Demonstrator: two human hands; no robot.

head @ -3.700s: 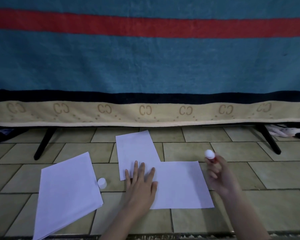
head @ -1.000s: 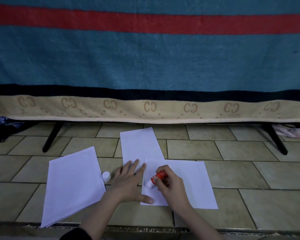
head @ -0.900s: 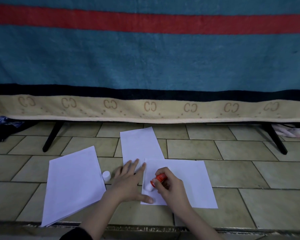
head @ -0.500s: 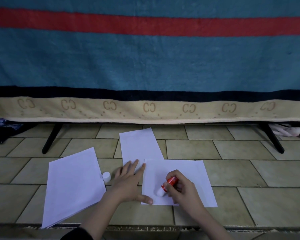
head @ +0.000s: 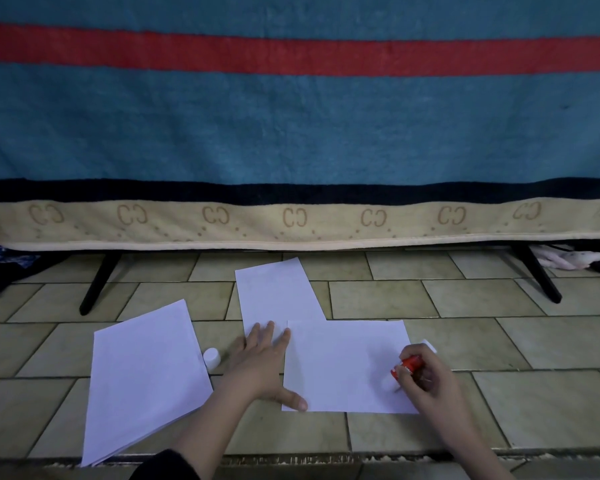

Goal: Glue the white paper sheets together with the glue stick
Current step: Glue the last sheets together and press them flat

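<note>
Paper point(head: 343, 368) is lying thin and floppy under both hands, likely sliding on tile; left hand point(head: 260, 367) is pressing it flat-fingered, while right hand point(head: 426, 379) is gripping the light, stiff glue stick point(head: 400, 370) mid-barrel.

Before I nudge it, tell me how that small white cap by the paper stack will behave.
The white cap looks small, probably light. Its rounded shape suggests it could tip and roll across the tiled floor. It stands beside the paper stack, which might stop it.

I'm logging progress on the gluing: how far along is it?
Done: cap off, two sheets overlapped, near sheet over far sheet. In hand: right hand runs glue stick along its right side; left hand steadies it. Left: the stack is unjoined.
</note>
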